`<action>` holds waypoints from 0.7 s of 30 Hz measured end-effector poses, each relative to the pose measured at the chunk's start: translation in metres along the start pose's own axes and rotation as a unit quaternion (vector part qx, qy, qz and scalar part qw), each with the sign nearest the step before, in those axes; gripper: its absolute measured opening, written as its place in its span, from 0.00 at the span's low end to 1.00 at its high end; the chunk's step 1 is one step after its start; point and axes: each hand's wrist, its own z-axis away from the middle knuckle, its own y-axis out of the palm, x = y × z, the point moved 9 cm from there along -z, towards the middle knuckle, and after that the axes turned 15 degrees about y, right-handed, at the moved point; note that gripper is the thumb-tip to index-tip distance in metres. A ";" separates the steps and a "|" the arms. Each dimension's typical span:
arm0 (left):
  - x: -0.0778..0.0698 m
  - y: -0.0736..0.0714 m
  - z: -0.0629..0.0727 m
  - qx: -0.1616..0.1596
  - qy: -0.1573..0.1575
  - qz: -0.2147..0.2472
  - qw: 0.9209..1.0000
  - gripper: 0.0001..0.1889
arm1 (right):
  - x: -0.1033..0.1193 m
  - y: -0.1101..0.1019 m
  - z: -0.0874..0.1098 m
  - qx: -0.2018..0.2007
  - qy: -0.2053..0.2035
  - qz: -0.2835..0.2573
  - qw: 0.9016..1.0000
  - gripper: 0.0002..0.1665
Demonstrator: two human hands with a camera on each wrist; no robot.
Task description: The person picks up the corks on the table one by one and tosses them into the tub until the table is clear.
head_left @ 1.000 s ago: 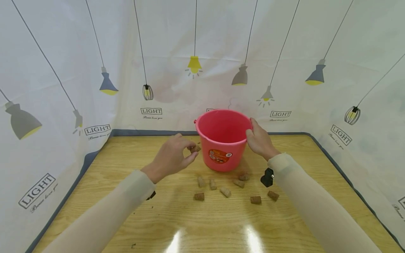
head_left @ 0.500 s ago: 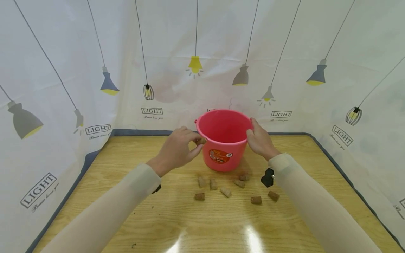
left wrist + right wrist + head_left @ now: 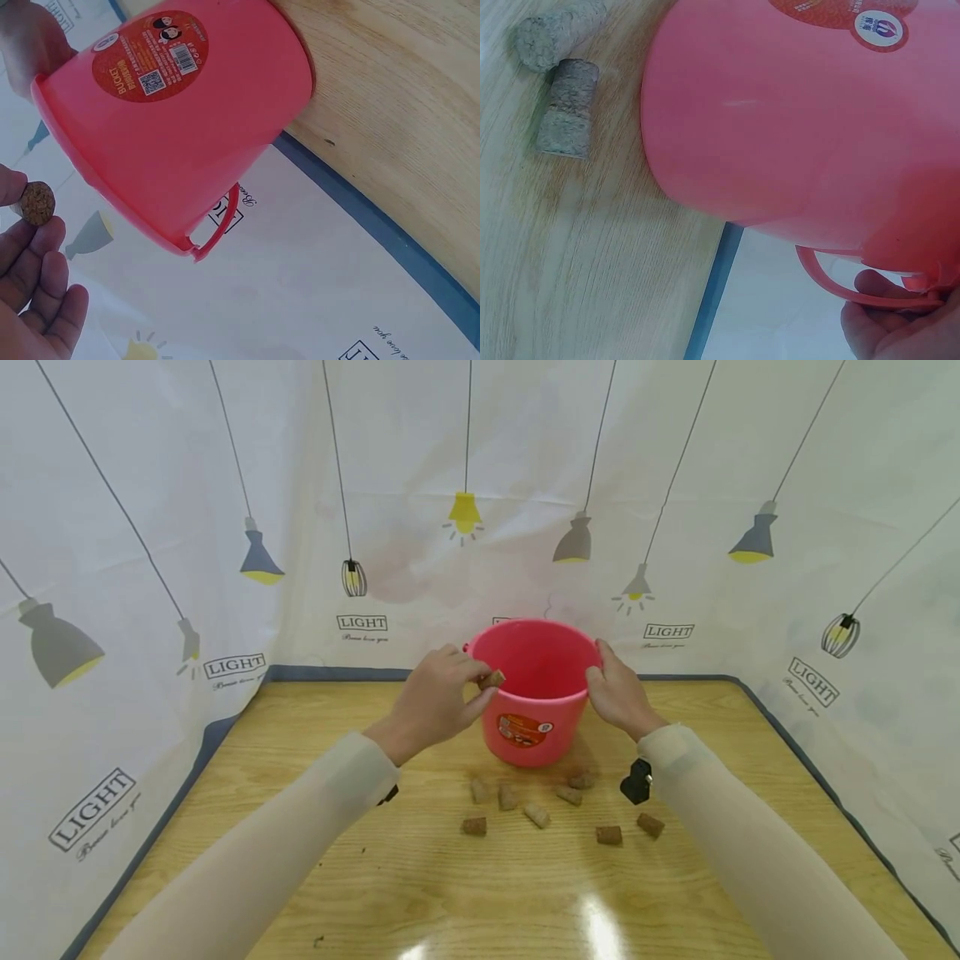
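A pink bucket with a round red label stands upright on the wooden table. My left hand pinches a brown cork between thumb and fingers at the bucket's near left rim. In the left wrist view that cork shows its round end, a little apart from the rim. At the right side of the rim, my right hand grips the bucket's edge. The right wrist view has the right fingers curled at the rim, by the handle. The bucket's bottom inside is hidden.
Several corks lie in front of the bucket, among them a dark cork, a pale cork and another dark cork. A printed cloth rises behind and beside the table.
My left hand has carried the cork up and to the right, from beside the bucket to its rim. The right hand keeps its grip, and the bucket has stayed in place.
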 end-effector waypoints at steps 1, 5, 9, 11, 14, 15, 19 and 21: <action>0.000 0.000 -0.001 0.000 0.002 -0.002 1.000 0.05 | 0.000 0.000 0.000 0.000 0.000 -0.001 1.000 0.39; 0.000 0.002 -0.006 0.005 0.005 -0.011 1.000 0.06 | 0.000 0.000 0.001 0.001 0.002 -0.002 1.000 0.39; 0.002 0.005 -0.010 0.018 -0.006 -0.013 1.000 0.07 | 0.000 -0.001 0.002 -0.001 0.003 -0.001 1.000 0.39; 0.002 0.007 -0.011 0.024 -0.012 -0.013 1.000 0.07 | 0.000 -0.001 0.001 -0.001 0.004 -0.001 1.000 0.39; 0.003 0.010 -0.014 0.031 -0.016 -0.013 0.999 0.07 | 0.000 -0.001 0.001 -0.002 0.003 -0.001 1.000 0.39; 0.003 0.011 -0.015 0.032 -0.018 -0.014 0.999 0.07 | 0.000 -0.001 0.001 -0.002 0.002 -0.001 1.000 0.39; 0.005 0.015 -0.019 0.035 -0.021 -0.013 0.999 0.07 | 0.001 0.000 0.001 0.000 -0.001 -0.001 1.000 0.38; 0.006 0.017 -0.021 0.035 -0.023 -0.011 0.999 0.07 | 0.001 0.000 0.001 0.002 0.002 -0.004 1.000 0.39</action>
